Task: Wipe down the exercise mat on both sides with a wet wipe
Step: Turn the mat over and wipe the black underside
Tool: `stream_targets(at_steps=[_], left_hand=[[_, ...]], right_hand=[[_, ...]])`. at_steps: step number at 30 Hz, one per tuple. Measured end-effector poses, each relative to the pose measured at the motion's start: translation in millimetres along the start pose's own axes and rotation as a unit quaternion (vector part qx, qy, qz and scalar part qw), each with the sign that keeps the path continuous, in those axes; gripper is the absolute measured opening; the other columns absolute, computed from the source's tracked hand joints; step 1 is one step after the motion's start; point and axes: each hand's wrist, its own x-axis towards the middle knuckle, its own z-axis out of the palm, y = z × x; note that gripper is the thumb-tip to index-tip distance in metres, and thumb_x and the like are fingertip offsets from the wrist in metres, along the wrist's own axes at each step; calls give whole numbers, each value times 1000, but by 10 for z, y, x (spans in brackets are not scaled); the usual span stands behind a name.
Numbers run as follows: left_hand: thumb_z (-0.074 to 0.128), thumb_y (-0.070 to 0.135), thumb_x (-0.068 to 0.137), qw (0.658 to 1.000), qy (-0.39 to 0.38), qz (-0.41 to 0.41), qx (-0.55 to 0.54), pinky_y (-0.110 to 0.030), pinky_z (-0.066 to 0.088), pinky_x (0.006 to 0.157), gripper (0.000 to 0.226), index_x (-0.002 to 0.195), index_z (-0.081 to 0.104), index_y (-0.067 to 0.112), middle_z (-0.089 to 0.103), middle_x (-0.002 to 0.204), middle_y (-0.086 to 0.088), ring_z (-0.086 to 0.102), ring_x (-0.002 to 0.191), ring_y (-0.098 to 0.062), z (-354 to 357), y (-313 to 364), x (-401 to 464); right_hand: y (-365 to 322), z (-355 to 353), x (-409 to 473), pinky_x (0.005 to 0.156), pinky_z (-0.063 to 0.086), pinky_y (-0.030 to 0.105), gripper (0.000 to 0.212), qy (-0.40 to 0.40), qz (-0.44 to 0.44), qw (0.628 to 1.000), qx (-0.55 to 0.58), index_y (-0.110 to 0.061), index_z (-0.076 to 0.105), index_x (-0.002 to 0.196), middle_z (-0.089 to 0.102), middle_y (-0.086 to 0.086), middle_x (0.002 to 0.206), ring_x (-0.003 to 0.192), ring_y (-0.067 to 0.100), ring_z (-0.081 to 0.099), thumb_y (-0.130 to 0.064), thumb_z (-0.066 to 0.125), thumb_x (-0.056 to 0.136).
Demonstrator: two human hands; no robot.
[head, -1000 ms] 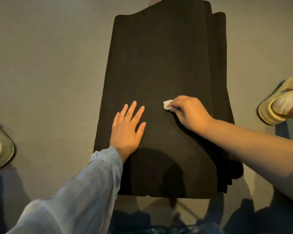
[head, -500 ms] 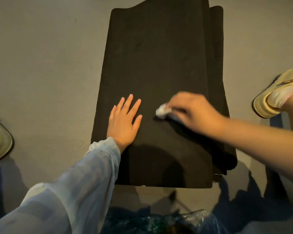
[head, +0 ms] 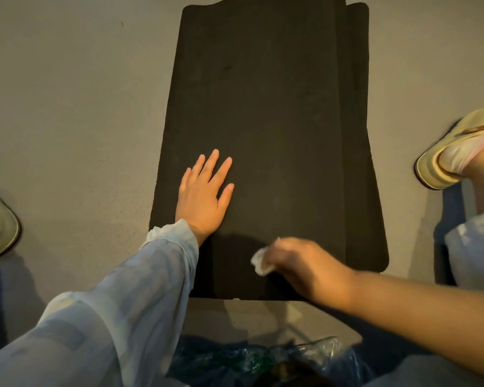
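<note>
The wipe [head: 260, 262] is pinched in the right hand [head: 305, 266], pressed on the mat [head: 263, 107] near its close end; the left hand [head: 204, 196] is laid flat, fingers spread, just beside; the mat's long side runs away from the person, so most unwiped mat is judged to lie ahead of the right hand, the nearer hand for it

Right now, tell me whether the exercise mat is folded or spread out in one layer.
Folded. The exercise mat shows stacked layers: further edges stick out from under its top layer along its right side.
</note>
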Motion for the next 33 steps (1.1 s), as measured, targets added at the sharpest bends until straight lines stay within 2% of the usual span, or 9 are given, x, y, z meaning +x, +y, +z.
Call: stream_targets(at_steps=[2, 4, 8, 11, 14, 18, 24, 29, 33], left_hand=[[32, 40, 98, 1000, 2, 0, 1, -36, 3, 114, 51, 147, 24, 30, 15, 157, 1, 9, 145, -22, -3, 8, 3], [32, 40, 98, 1000, 1, 0, -1, -36, 4, 114, 51, 147, 24, 30, 15, 157, 1, 8, 145, -22, -3, 2, 3], [33, 39, 98, 1000, -2, -4, -9, -38, 5, 115, 51, 147, 23, 31, 14, 157, 2, 7, 145, -21, 4, -14, -10], [32, 41, 97, 1000, -6, -5, -6, -37, 3, 114, 52, 148, 22, 31, 13, 158, 3, 6, 145, -20, 2, -3, -7], [32, 41, 98, 1000, -5, -8, -5, -35, 1, 114, 52, 148, 21, 32, 12, 158, 3, 6, 145, -20, 4, -7, 3], [39, 35, 98, 1000, 12, 3, -19, -37, 5, 114, 50, 146, 26, 30, 17, 157, 2, 10, 145, -21, -6, 0, -11], [40, 34, 98, 1000, 12, 4, -27, -37, 4, 114, 50, 146, 27, 29, 18, 156, 2, 10, 145, -21, -11, -3, 11], [37, 37, 98, 1000, 4, -3, -17, -40, 7, 116, 51, 147, 26, 30, 16, 157, 2, 9, 145, -21, -9, -4, 4], [33, 39, 98, 1000, -4, -4, 1, -40, 8, 116, 51, 147, 24, 30, 14, 157, 2, 8, 145, -21, -19, 3, 16]], right_hand=[[-100, 83, -195, 88, 51, 32, 16, -78, -22, 997, 9, -4, 68, 102, 65, 12, 107, 101, 21, 62, -5, 61, 88], [-165, 89, -289, 82, 52, 30, 17, -80, -61, 995, -10, -5, 69, 100, 66, 10, 103, 97, 18, 62, -8, 59, 87], [-106, -290, 34, 83, 49, 30, 18, 145, -89, 985, -16, 4, 67, 98, 65, 19, 95, 92, 24, 61, -2, 62, 82], [267, -905, 540, 81, 45, 40, 17, 283, -7, 942, -180, 1, 68, 94, 66, 18, 93, 88, 37, 61, 3, 62, 78], [790, -1498, 917, 86, 40, 43, 22, 315, 129, 896, -284, -9, 68, 103, 66, 11, 108, 102, 36, 54, -9, 54, 86], [1249, -1830, 1204, 87, 37, 38, 32, 352, 253, 852, -292, -11, 65, 115, 60, 14, 116, 109, 35, 48, -9, 46, 89], [1350, -1499, 1126, 88, 40, 33, 28, 243, 256, 912, -208, -5, 65, 116, 58, 22, 115, 107, 35, 54, -8, 47, 95], [1047, -1024, 709, 96, 45, 39, 20, 233, 160, 949, -141, -2, 71, 105, 66, 19, 108, 106, 34, 61, -8, 59, 91], [696, -594, 281, 95, 39, 18, 17, 191, 110, 972, -82, -2, 73, 101, 70, 14, 101, 100, 27, 65, -3, 64, 86]])
